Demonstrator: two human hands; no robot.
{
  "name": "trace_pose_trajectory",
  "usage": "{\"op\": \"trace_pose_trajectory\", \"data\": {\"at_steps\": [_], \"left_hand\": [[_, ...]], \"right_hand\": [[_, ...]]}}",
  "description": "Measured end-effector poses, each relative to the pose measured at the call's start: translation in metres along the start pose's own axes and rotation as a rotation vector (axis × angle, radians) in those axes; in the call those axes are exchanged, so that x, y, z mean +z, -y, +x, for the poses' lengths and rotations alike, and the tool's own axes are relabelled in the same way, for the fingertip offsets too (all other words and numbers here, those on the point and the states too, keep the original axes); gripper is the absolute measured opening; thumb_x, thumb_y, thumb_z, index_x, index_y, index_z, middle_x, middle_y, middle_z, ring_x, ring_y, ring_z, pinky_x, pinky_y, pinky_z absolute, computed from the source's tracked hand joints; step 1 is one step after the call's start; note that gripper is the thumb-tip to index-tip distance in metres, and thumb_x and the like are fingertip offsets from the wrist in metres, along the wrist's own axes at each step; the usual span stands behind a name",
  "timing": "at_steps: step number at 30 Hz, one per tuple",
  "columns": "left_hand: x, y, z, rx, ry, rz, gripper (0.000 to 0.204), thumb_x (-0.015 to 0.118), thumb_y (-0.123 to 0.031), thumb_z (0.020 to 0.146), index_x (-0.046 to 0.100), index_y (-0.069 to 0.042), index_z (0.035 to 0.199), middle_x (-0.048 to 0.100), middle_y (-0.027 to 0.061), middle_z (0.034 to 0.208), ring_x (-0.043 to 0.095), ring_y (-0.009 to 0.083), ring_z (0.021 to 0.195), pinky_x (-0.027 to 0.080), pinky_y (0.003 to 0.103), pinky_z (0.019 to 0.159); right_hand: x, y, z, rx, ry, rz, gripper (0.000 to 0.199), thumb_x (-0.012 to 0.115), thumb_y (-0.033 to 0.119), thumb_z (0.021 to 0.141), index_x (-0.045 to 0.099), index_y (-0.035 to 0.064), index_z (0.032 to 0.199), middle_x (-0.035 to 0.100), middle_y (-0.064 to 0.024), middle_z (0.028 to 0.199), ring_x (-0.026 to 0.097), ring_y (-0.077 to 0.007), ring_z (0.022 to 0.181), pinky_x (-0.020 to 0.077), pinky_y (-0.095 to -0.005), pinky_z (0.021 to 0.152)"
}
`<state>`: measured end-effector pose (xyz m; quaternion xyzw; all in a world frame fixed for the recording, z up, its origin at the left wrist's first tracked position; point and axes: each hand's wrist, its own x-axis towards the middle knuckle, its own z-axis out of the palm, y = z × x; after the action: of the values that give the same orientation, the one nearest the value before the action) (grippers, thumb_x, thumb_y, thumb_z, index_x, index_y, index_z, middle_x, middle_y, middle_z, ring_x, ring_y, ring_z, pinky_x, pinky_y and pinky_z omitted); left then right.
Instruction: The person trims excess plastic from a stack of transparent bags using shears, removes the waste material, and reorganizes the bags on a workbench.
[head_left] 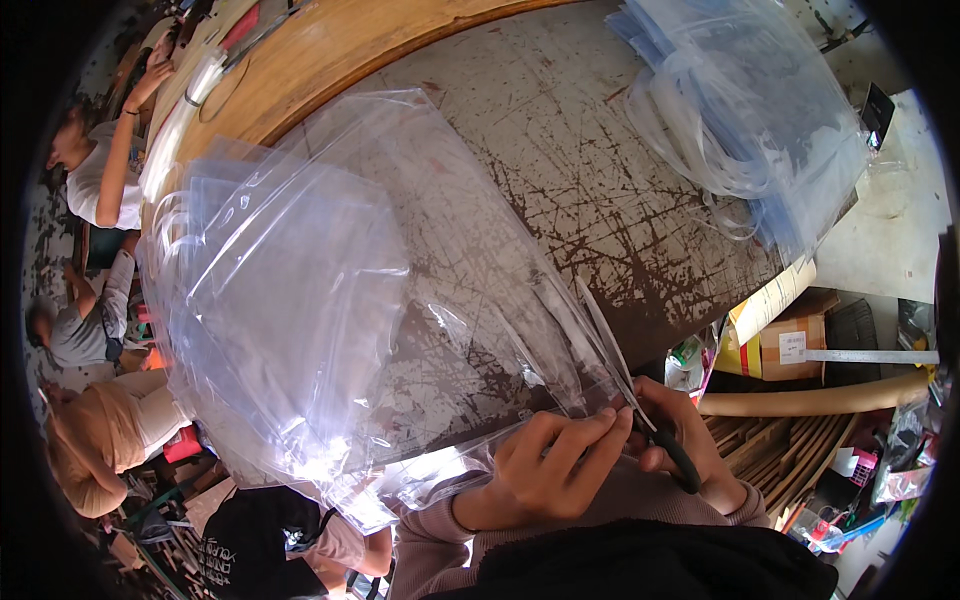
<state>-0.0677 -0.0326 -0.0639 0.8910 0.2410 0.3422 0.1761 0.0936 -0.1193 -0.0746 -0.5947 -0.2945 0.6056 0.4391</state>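
My left hand (552, 468) is closed in a pinch on the edge of a clear plastic sheet (465, 215), close to my body at the table's front edge. Long scissors (678, 462) with a black handle are in my right hand (690, 425), just right of the left fingertips. Their blades point up and away, slightly apart, beside the gathered edge of the sheet. Whether they touch the plastic I cannot tell. From my fingers the sheet spreads to the far left over a pile of clear plastic bags (290, 270) with strap-like handles.
More clear bags with looped handles (735, 110) are stacked at the far right of the scratched table (560, 110). Beyond its right edge stand a cardboard box (790, 345) and a beige tube (820, 400). Several people (100, 190) are along the left side.
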Motion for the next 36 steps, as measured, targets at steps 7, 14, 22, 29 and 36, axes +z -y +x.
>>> {"op": "trace_pose_trajectory", "data": {"at_steps": [7,14,22,29,36], "left_hand": [[0.000,-0.001,0.000,-0.002,-0.009,-0.011,0.034,0.064,-0.001,0.057,0.071,-0.005,0.090,0.061,0.0016,0.081,0.050,0.0121,0.058,0.042,0.020,0.047],[-0.001,-0.002,-0.002,0.016,0.037,-0.023,0.036,0.065,-0.001,0.057,0.071,-0.005,0.092,0.060,0.0017,0.084,0.051,0.0118,0.061,0.043,0.020,0.049],[0.000,-0.002,-0.002,0.023,0.034,-0.033,0.036,0.066,-0.001,0.057,0.071,-0.005,0.093,0.060,0.0015,0.085,0.051,0.0115,0.061,0.043,0.019,0.049],[-0.002,-0.005,-0.003,-0.036,0.068,-0.024,0.037,0.066,-0.007,0.064,0.065,-0.002,0.101,0.058,0.0061,0.092,0.054,0.0159,0.070,0.047,0.027,0.060],[0.023,0.014,-0.006,-0.305,0.066,0.184,0.058,0.051,-0.006,0.076,0.033,0.017,0.126,0.034,0.0384,0.127,0.038,0.0557,0.115,0.038,0.057,0.092]], "right_hand": [[0.004,0.001,-0.005,-0.019,-0.069,0.085,0.069,0.081,0.049,0.058,0.055,-0.0032,0.096,0.050,-0.0029,0.081,0.052,-0.0087,0.068,0.0396,-0.0222,0.058],[0.001,0.005,-0.002,0.047,-0.014,0.106,0.067,0.084,0.044,0.059,0.056,-0.0019,0.098,0.053,-0.0003,0.080,0.052,-0.0067,0.073,0.0409,-0.0212,0.062],[0.005,0.005,-0.003,0.024,-0.061,0.150,0.069,0.083,0.046,0.059,0.055,-0.0026,0.100,0.052,-0.0012,0.079,0.050,-0.0068,0.071,0.0409,-0.0208,0.061],[-0.007,0.002,0.000,0.053,0.059,-0.058,0.067,0.084,0.039,0.057,0.055,-0.0004,0.104,0.055,-0.0045,0.079,0.054,-0.0113,0.071,0.0425,-0.0230,0.064],[-0.023,0.047,-0.009,0.049,-0.027,-0.489,0.056,0.080,0.016,0.059,0.054,0.0041,0.107,0.058,-0.0072,0.087,0.058,-0.0142,0.075,0.0456,-0.0279,0.067]]}}
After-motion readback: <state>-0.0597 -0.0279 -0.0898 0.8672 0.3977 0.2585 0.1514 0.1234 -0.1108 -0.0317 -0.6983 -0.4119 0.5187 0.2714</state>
